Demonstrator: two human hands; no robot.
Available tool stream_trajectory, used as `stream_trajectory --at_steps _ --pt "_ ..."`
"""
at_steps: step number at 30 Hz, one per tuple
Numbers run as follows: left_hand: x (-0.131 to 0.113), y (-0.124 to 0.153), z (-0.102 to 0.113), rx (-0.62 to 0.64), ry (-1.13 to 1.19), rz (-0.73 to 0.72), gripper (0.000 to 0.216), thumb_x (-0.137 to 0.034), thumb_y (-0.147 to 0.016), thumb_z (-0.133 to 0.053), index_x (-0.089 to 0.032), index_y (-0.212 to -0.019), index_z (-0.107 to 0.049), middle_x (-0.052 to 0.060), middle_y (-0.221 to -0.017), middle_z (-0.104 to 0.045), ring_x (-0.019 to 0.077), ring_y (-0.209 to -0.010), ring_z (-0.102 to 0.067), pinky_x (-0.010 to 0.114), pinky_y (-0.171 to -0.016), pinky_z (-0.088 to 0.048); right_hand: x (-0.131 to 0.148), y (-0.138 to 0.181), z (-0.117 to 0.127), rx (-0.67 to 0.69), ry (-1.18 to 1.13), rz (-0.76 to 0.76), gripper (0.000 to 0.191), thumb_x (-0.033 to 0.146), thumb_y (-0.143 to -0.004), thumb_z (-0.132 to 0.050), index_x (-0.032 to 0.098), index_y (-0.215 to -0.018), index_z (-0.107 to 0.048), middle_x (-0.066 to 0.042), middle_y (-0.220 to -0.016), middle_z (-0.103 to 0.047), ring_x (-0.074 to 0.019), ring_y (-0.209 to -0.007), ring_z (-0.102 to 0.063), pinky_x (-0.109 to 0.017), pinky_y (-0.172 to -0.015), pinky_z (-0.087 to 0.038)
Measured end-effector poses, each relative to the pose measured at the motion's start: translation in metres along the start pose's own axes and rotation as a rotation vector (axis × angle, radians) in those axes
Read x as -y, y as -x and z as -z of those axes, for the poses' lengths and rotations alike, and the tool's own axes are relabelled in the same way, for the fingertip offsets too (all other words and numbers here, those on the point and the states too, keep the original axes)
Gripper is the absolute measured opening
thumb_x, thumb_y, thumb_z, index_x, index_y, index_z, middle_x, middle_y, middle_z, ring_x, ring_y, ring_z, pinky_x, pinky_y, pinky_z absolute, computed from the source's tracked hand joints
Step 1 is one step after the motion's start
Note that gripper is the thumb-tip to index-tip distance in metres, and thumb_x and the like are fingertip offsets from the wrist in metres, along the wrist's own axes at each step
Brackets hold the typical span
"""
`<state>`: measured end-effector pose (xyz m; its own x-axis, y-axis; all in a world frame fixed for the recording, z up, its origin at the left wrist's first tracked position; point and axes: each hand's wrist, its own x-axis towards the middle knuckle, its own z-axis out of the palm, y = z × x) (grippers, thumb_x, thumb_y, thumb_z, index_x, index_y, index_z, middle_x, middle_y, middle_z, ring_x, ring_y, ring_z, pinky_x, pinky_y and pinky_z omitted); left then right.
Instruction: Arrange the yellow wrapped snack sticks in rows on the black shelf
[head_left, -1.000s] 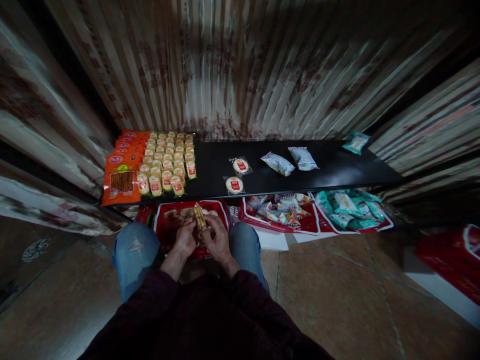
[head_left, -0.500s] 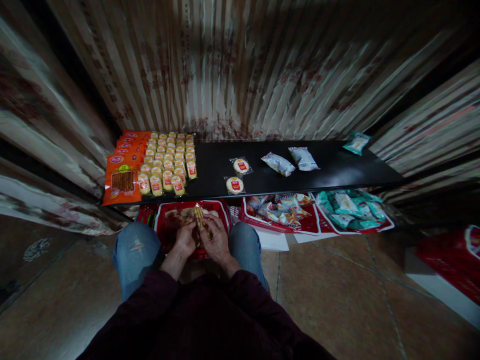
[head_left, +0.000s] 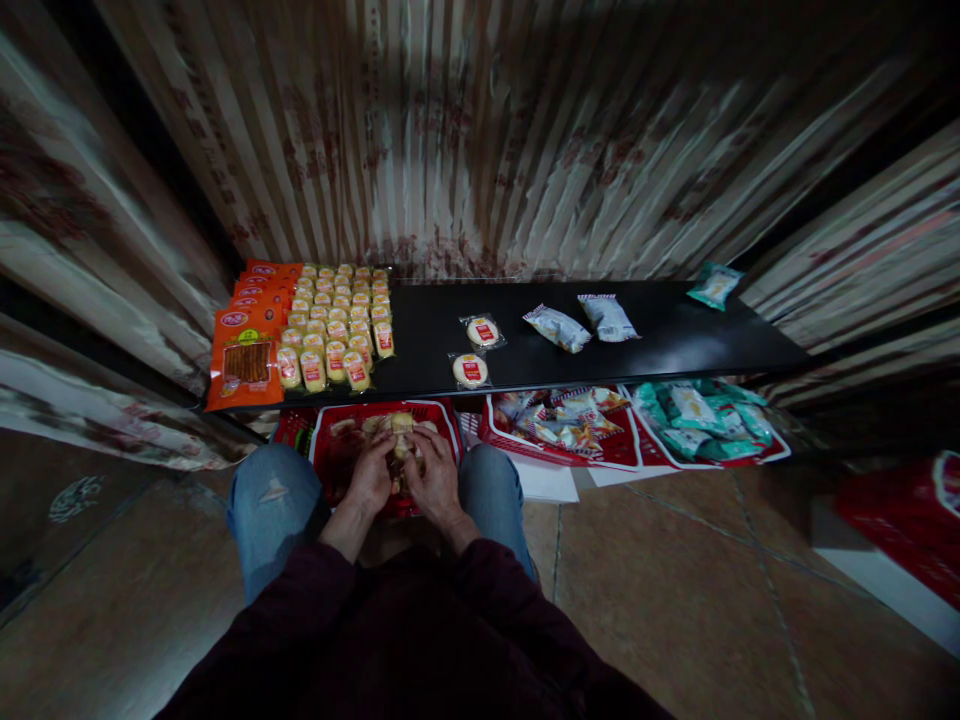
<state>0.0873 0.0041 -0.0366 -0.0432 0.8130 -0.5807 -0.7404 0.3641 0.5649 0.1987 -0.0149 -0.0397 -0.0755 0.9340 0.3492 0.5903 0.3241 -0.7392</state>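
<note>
My left hand (head_left: pixel 371 475) and my right hand (head_left: pixel 433 478) are close together over a red basket (head_left: pixel 330 440) that sits on the floor between my knees. Both hands curl around small round wrapped cakes (head_left: pixel 402 425) that lie in the basket. On the black shelf (head_left: pixel 675 345) above, neat rows of yellow wrapped cakes (head_left: pixel 334 325) lie beside orange snack packs (head_left: pixel 244 345). Two single round cakes (head_left: pixel 470 370) lie in the shelf's middle.
Two white packets (head_left: pixel 581 322) and a green packet (head_left: pixel 711 285) lie on the shelf's right part. Red baskets with mixed snacks (head_left: pixel 559 420) and green packets (head_left: pixel 701 415) stand on the floor under it. A striped curtain (head_left: pixel 480 150) hangs behind. A red box (head_left: pixel 900 520) sits at right.
The yellow pack I held upright between my hands a second ago has gone down into the basket. My hands have closed in lower over the cakes.
</note>
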Motion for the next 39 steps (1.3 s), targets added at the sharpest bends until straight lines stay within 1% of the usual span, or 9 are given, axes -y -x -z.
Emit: stream_trajectory --at_steps 7,12,16,19,22,25,29,34,39 --pt "0.002 -0.001 0.005 0.004 -0.059 -0.061 0.020 -0.017 -0.058 -0.068 -0.019 -0.078 -0.062 -0.001 -0.078 -0.065 0.0133 -0.073 -0.060 0.027 -0.075 -0.043 -0.002 0.001 -0.003 -0.021 -0.017 -0.092 0.028 0.025 -0.085 -0.049 0.019 -0.109 -0.063 -0.011 -0.113 -0.061 -0.0242 -0.110 -0.054 -0.044 -0.099 -0.043" --pt "0.003 0.000 0.007 0.028 -0.105 -0.109 0.022 -0.017 -0.057 -0.069 -0.018 -0.078 -0.066 0.000 -0.083 -0.066 0.0135 -0.081 -0.059 0.025 -0.078 -0.042 -0.006 0.001 -0.004 0.015 -0.089 -0.209 0.034 0.034 -0.086 -0.050 0.016 -0.112 -0.061 -0.013 -0.112 -0.064 -0.0258 -0.106 -0.058 -0.044 -0.095 -0.045" --pt "0.006 0.000 0.009 0.045 -0.193 -0.141 0.026 -0.021 -0.056 -0.071 -0.018 -0.082 -0.069 0.001 -0.087 -0.067 0.0142 -0.084 -0.059 0.025 -0.080 -0.042 -0.009 0.002 -0.007 0.049 -0.178 -0.334 0.041 0.038 -0.084 -0.053 0.016 -0.117 -0.057 -0.011 -0.114 -0.065 -0.0243 -0.104 -0.061 -0.040 -0.093 -0.047" --pt "0.009 -0.001 0.012 0.038 -0.241 -0.168 0.030 -0.023 -0.056 -0.072 -0.018 -0.086 -0.070 0.002 -0.092 -0.067 0.0142 -0.085 -0.058 0.026 -0.080 -0.042 -0.009 0.003 -0.008 0.070 -0.258 -0.390 0.040 0.036 -0.083 -0.053 0.019 -0.119 -0.055 -0.007 -0.111 -0.067 -0.0217 -0.099 -0.064 -0.035 -0.088 -0.050" --pt "0.010 -0.003 0.014 0.043 -0.273 -0.218 0.031 -0.023 -0.057 -0.072 -0.018 -0.088 -0.070 0.004 -0.096 -0.067 0.0162 -0.091 -0.059 0.028 -0.084 -0.043 -0.010 0.002 -0.010 0.060 -0.324 -0.401 0.040 0.033 -0.083 -0.053 0.021 -0.121 -0.052 -0.006 -0.113 -0.066 -0.0205 -0.098 -0.064 -0.033 -0.088 -0.051" --pt "0.010 -0.003 0.014 0.056 -0.294 -0.251 0.032 -0.025 -0.059 -0.071 -0.018 -0.090 -0.069 0.005 -0.100 -0.067 0.0180 -0.096 -0.059 0.031 -0.088 -0.043 -0.012 0.001 -0.012 0.037 -0.413 -0.412 0.040 0.033 -0.085 -0.051 0.022 -0.123 -0.050 -0.006 -0.116 -0.065 -0.0200 -0.102 -0.063 -0.034 -0.092 -0.049" --pt "0.009 -0.002 0.013 0.053 -0.336 -0.269 0.036 -0.026 -0.061 -0.069 -0.017 -0.096 -0.067 0.008 -0.109 -0.066 0.0199 -0.100 -0.060 0.033 -0.089 -0.044 -0.016 -0.003 -0.014 0.036 -0.493 -0.415 0.039 0.034 -0.085 -0.052 0.022 -0.122 -0.051 -0.006 -0.120 -0.063 -0.0198 -0.107 -0.061 -0.035 -0.096 -0.046" --pt "0.007 -0.001 0.013 0.064 -0.381 -0.307 0.039 -0.024 -0.065 -0.065 -0.017 -0.104 -0.066 0.009 -0.117 -0.064 0.0210 -0.106 -0.058 0.035 -0.093 -0.042 -0.018 -0.009 -0.014 -0.020 -0.413 -0.405 0.037 0.035 -0.084 -0.053 0.021 -0.118 -0.057 -0.008 -0.120 -0.061 -0.0208 -0.109 -0.058 -0.036 -0.096 -0.046" --pt "0.005 -0.005 0.012 0.088 -0.426 -0.402 0.036 -0.022 -0.068 -0.062 -0.018 -0.104 -0.066 0.008 -0.117 -0.064 0.0197 -0.110 -0.056 0.035 -0.099 -0.038 -0.019 -0.017 -0.015 -0.050 -0.324 -0.363 0.036 0.038 -0.084 -0.053 0.019 -0.113 -0.061 -0.010 -0.111 -0.061 -0.0202 -0.100 -0.060 -0.034 -0.088 -0.051"
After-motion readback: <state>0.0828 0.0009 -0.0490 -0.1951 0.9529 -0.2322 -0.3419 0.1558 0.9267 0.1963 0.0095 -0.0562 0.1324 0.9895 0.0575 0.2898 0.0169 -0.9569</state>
